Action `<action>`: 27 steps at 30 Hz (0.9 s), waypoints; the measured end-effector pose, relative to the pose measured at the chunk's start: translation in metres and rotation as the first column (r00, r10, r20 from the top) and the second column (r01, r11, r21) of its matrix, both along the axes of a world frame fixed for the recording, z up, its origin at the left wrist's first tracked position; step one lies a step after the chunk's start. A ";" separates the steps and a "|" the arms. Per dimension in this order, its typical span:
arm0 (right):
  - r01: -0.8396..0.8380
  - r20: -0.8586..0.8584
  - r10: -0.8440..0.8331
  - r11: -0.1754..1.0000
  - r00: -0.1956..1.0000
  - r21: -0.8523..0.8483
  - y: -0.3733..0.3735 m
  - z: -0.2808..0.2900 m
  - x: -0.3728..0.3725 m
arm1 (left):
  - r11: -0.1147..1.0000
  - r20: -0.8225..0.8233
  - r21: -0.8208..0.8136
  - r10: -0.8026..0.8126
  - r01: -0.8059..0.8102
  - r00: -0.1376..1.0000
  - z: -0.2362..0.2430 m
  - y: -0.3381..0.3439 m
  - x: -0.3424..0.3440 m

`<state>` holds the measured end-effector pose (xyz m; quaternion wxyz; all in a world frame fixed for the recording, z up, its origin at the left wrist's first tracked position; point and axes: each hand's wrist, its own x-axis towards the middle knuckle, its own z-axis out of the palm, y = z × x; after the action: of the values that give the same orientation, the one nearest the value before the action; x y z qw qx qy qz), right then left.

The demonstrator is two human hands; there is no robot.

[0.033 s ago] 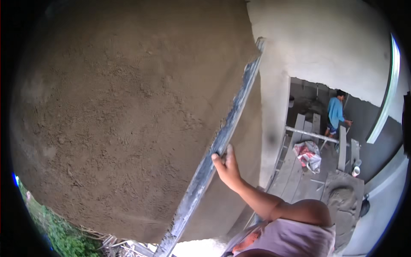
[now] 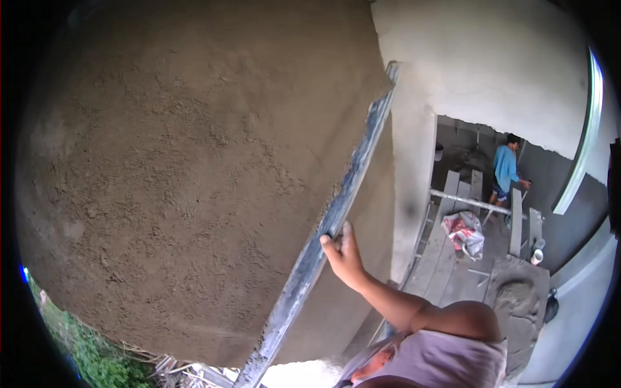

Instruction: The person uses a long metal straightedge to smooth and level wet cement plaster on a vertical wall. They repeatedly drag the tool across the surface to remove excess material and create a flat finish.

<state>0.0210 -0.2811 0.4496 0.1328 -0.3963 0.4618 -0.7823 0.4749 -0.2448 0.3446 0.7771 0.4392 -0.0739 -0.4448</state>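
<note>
My right hand [image 2: 344,257] is closed on the edge of a long metal straightedge [image 2: 303,275], the thumb on its near side and the other fingers partly hidden. The straightedge lies slantwise against a wall of wet brown plaster [image 2: 174,168], from the upper right to the bottom edge of the view. Mortar clings along its left edge, with a lump [image 2: 381,88] near the top end. Left of it the plaster is rough and pitted; to the right it looks smoother. My left hand is out of view.
Beyond a pale wall edge [image 2: 412,194], a person in a blue top [image 2: 506,165] stands near planks [image 2: 430,262], a metal pipe [image 2: 469,202] and a crumpled sack [image 2: 464,234]. A board holds a mortar heap [image 2: 517,299]. Green plants [image 2: 97,352] grow at lower left.
The straightedge and my right hand have shifted very slightly downward along the plaster. The grip looks the same.
</note>
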 end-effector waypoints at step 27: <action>0.052 0.022 -0.360 0.194 0.933 0.980 0.084 -0.381 0.073 | 0.881 0.583 0.463 -0.221 -0.096 0.782 -0.018 0.013 0.052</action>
<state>0.0935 -0.1975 0.0685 0.2987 -0.0606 0.8745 -0.3773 0.5273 -0.2323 0.3264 0.5636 0.7319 -0.2302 -0.3061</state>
